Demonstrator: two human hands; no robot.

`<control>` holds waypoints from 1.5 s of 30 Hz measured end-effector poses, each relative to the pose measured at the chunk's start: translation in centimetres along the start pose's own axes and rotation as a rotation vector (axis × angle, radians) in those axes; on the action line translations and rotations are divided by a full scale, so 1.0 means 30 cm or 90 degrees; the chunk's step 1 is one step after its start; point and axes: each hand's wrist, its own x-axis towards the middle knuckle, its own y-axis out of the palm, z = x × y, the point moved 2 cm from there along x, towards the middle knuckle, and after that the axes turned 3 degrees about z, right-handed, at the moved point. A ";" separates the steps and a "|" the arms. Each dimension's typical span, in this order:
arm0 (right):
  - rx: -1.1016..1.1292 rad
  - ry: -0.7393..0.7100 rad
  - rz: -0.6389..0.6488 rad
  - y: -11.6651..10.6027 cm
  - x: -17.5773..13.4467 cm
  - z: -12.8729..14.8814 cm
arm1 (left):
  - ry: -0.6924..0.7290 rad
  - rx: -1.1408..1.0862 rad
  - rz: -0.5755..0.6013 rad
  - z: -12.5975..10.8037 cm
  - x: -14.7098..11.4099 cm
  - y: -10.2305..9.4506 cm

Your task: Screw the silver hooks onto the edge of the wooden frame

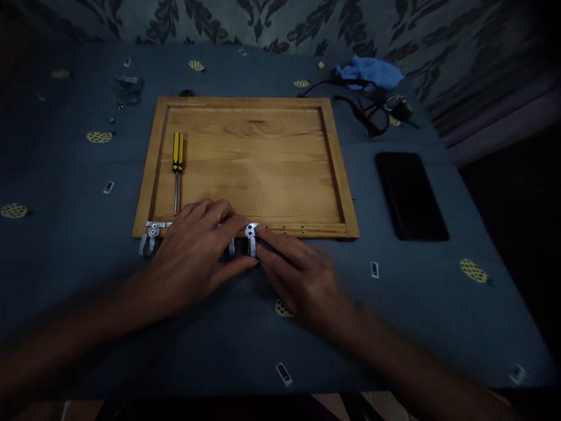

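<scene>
A wooden framed board (258, 169) lies flat with its near edge toward me. Along that edge sits a silver metal hook (250, 234) with two holes in its plate, between my two hands. My left hand (193, 251) lies over the edge, its index finger and thumb closed about this hook. From the other side, my right hand (298, 266) pinches the same hook with its fingertips. Another silver hook (152, 231), with two screw heads showing, is at the board's near left corner. Part of a third hook shows beneath my left hand. A yellow-and-black screwdriver (177, 158) rests on the board's left side.
On the right lies a black phone (412, 196). Behind it are dark glasses (368, 114), keys (398, 108) and a blue cloth (370, 71). A small clear plastic bag (130, 86) and tiny metal bits are at the back left. Small dark holes dot the board's near edge.
</scene>
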 end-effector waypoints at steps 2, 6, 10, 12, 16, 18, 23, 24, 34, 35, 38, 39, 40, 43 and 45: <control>0.000 -0.004 0.000 0.000 0.002 0.001 | 0.001 -0.001 -0.005 0.000 0.000 0.000; -0.007 0.001 0.005 -0.005 0.005 0.003 | 0.009 -0.001 -0.009 -0.002 0.002 -0.002; -0.005 0.001 0.030 -0.007 0.004 0.004 | 0.018 -0.007 -0.010 -0.004 0.003 -0.003; -0.008 -0.006 0.027 -0.006 0.004 0.005 | 0.021 -0.007 -0.013 -0.005 0.003 -0.003; -0.018 -0.007 0.025 -0.005 0.005 0.005 | 0.017 -0.007 -0.015 -0.005 0.003 -0.003; -0.019 -0.008 0.025 -0.007 0.004 0.005 | 0.017 -0.008 -0.013 -0.005 0.003 -0.004; -0.019 -0.006 0.027 -0.011 0.004 0.006 | 0.015 -0.011 -0.003 -0.003 0.005 -0.006; -0.020 -0.006 0.022 -0.012 0.005 0.005 | 0.016 -0.010 -0.003 -0.003 0.005 -0.006; -0.028 0.013 0.011 -0.012 0.007 0.006 | 0.014 0.002 0.002 -0.006 0.000 -0.006; -0.030 0.010 0.008 -0.011 0.008 0.006 | 0.014 0.003 0.001 -0.005 0.000 -0.007; -0.030 -0.006 0.011 -0.009 0.012 0.007 | 0.017 0.009 -0.005 -0.004 0.001 -0.009; -0.030 -0.008 0.014 -0.008 0.012 0.007 | 0.017 0.011 -0.005 -0.004 0.001 -0.009; -0.032 -0.010 0.017 -0.008 0.013 0.006 | 0.017 0.012 -0.004 -0.003 0.002 -0.009; -0.035 -0.019 0.025 -0.009 0.012 0.006 | 0.021 0.008 -0.003 -0.004 0.002 -0.009; -0.032 -0.021 0.029 -0.011 0.011 0.006 | 0.023 0.001 -0.004 -0.005 0.003 -0.008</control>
